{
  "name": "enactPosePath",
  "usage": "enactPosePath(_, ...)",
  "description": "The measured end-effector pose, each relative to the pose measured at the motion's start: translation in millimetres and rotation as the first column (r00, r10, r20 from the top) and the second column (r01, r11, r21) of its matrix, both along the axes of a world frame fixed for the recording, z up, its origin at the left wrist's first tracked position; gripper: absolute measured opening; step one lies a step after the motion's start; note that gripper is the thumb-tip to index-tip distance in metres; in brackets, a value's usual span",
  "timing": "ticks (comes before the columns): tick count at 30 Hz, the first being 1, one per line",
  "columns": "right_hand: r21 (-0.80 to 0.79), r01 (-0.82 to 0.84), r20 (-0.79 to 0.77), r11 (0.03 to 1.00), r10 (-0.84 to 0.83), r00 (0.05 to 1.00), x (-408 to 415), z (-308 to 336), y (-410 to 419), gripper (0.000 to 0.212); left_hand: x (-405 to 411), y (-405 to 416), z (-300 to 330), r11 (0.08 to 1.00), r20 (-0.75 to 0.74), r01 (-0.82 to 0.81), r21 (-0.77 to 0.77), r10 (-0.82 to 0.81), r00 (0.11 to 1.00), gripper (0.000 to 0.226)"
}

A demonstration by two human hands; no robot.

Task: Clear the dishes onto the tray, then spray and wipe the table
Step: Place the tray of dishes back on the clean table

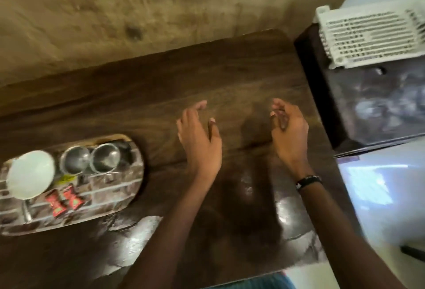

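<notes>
Hovering over the dark brown wooden surface (241, 77), both hands are empty, fingers loosely spread and curled, palms turned partly toward each other. The left hand (199, 137) hangs near the middle of the surface, its thumb tucked toward the gap; the right hand (289, 131) sits apart from it toward the right edge, with a dark band on the wrist (309, 180). Neither touches the wood, as far as I can tell; shadows lie beneath them.

At the near left rests the oval mirrored tray with a wooden rim (135, 166). It already carries the dishes: a white round bowl (31, 173) at its left, two small steel cups (74, 158) side by side along its far edge, some red wrappers (63, 200) toward its near side, and what may be a spoon, too blurred to be sure. Grouped like this, the dishes leave the rest of the surface bare, which suits a wipe, so the clearing step looks finished to me.

No spray bottle or cloth shows anywhere. Beyond the right edge stands a dark cabinet top with a white slotted plastic basket (368, 35). The hands' open, ready pose suggests reaching for cleaning things next.
</notes>
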State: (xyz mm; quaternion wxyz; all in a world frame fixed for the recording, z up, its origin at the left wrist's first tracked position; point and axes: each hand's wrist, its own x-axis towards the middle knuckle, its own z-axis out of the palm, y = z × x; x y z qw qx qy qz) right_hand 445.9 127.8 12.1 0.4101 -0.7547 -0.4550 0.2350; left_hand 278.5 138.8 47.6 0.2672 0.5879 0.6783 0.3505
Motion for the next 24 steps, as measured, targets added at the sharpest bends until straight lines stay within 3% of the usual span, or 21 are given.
enactPosePath(6, 0.037, 0.028, 0.189, 0.999, -0.034, 0.981, 167.6, 6.9, 32.6, 0.033, 157.6, 20.2, -10.5, 0.992, 0.108, 0.107, -0.06, -0.1, 0.989, 0.034)
enactPosePath(11, 0.005, 0.061, 0.329, 0.998, -0.06, 0.942, 276.5, 1.0, 67.2, 0.035, 242.2, 55.0, -15.9, 0.978, 0.198, 0.193, -0.083, -0.173, 0.965, 0.035)
enactPosePath(19, -0.047, 0.182, 0.526, 0.982, -0.13, 0.841, 386.4, -21.0, 103.9, 0.043, 307.3, 117.3, -35.2, 0.949, 0.214, 0.214, -0.233, -0.164, 0.963, 0.051)
enactPosePath(24, -0.044, 0.188, 0.516, 0.981, -0.139, 0.846, 407.7, -28.5, 110.9, 0.046, 322.6, 118.7, -42.3, 0.954, 0.258, 0.232, -0.188, -0.18, 0.949, 0.043)
